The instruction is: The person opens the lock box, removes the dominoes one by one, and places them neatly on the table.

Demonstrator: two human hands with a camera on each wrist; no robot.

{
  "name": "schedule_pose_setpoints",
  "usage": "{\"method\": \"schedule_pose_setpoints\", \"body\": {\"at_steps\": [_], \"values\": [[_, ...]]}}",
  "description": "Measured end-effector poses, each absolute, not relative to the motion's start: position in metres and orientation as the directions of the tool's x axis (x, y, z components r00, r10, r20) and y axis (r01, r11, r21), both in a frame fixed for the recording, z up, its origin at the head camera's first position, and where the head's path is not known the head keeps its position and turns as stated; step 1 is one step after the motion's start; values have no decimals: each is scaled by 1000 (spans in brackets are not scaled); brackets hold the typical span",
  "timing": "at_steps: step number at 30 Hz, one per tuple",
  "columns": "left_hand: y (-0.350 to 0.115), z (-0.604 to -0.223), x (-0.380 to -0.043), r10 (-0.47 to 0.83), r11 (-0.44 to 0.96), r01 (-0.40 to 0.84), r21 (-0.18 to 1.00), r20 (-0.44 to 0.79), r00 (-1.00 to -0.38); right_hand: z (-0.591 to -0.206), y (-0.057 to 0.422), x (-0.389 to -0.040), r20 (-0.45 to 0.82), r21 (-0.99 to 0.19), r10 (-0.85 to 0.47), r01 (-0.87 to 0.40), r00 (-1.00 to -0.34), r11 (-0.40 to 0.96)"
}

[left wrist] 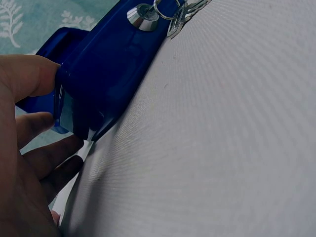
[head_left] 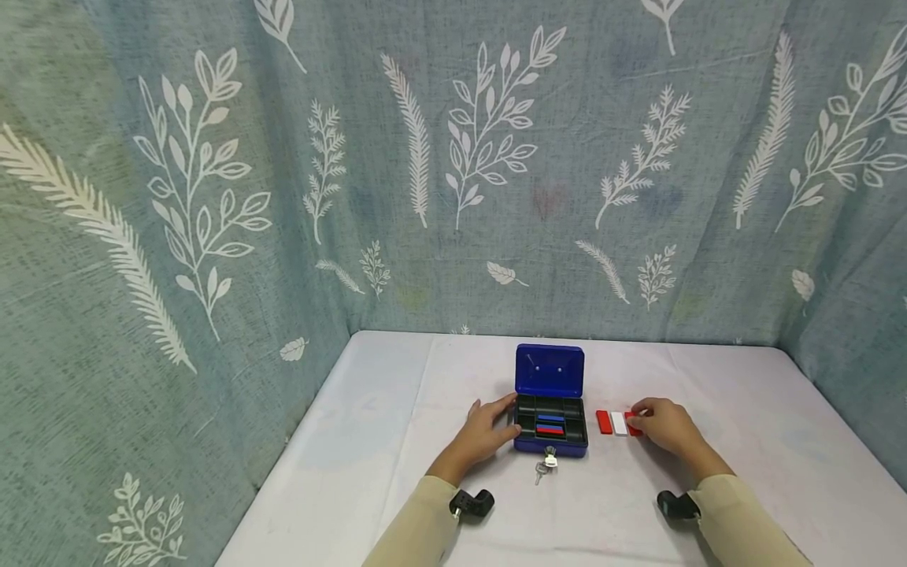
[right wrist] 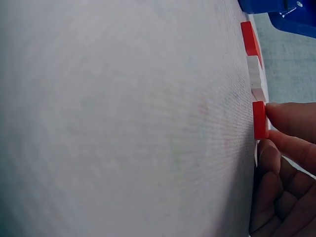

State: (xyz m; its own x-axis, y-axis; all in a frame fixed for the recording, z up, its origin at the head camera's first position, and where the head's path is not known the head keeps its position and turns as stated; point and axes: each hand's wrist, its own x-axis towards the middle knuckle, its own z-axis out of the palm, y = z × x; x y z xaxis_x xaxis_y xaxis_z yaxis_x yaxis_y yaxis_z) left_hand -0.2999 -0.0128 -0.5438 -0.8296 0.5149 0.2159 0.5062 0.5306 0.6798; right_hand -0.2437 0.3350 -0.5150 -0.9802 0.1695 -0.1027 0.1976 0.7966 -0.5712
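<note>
A blue cash box (head_left: 551, 450) stands on the table with its lid (head_left: 549, 370) raised at the back. In its black tray (head_left: 524, 405) lie blue blocks (head_left: 550, 417) and a red block (head_left: 549, 431). My left hand (head_left: 485, 431) rests against the box's left side, thumb at the top edge, fingers loosely spread. To the right of the box, a red block (head_left: 604, 422), a white block (head_left: 620, 424) and a second red block (right wrist: 259, 120) stand in a row. Thumb and forefinger of my right hand (head_left: 668, 426) pinch that second red block, the rightmost one.
A key sits in the lock (left wrist: 143, 17) on the box's front, and keys on a ring (head_left: 542, 469) hang down onto the white tablecloth (head_left: 397, 441). Patterned curtains (head_left: 425, 197) enclose the table at the back and sides. Each wrist wears a black camera (head_left: 471, 504).
</note>
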Motion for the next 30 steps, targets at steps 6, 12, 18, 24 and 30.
{"method": "schedule_pose_setpoints", "body": {"at_steps": [6,12,18,24,30], "values": [[-13,-544,-299,519,532,510,676,215,-827,-515,334,-241,-102,-569,169,197,-980,799],[-14,-545,-300,520,545,517,660,218,-826,-513,336,-240,-103,-589,175,202,-979,783],[-13,-546,-301,518,542,515,664,219,-827,-509,337,-239,-117,-609,191,223,-975,761],[-13,-546,-300,514,552,499,668,199,-835,-508,336,-238,-125,-625,199,233,-972,745],[-13,-545,-301,514,544,505,670,210,-832,-504,329,-237,-108,-668,181,206,-977,715]]}}
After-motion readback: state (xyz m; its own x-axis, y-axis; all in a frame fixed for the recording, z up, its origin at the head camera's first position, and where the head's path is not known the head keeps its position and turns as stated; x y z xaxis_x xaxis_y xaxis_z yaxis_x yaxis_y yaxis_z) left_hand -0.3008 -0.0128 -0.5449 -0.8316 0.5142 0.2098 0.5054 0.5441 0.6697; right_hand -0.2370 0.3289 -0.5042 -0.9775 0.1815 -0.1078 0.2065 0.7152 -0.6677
